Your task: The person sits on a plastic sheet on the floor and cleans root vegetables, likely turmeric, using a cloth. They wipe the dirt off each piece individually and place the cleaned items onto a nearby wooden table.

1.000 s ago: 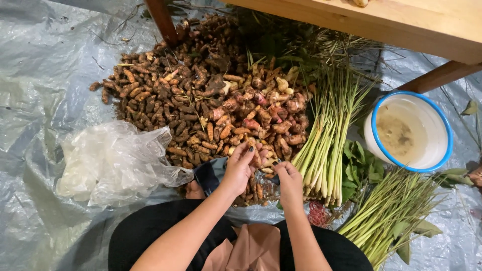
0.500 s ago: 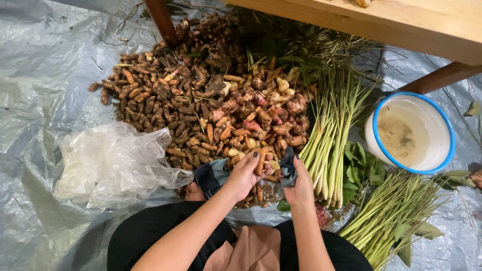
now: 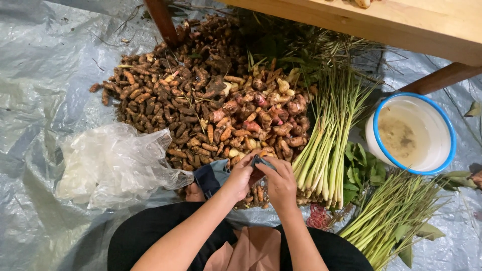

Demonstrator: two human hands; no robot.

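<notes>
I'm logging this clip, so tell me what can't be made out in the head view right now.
- What the left hand and right hand pinch: a small dark thing, hidden by the fingers.
- Roots at the pile's near edge: covered by both hands.
- Wooden table: cut off by the top edge.
- White bowl residue: too blurred.

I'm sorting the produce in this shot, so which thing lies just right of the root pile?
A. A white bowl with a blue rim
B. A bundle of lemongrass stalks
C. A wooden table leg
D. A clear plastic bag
B: the lemongrass stalks lie against the right edge of the root pile; the bowl sits farther right, and the plastic bag lies left.
</notes>
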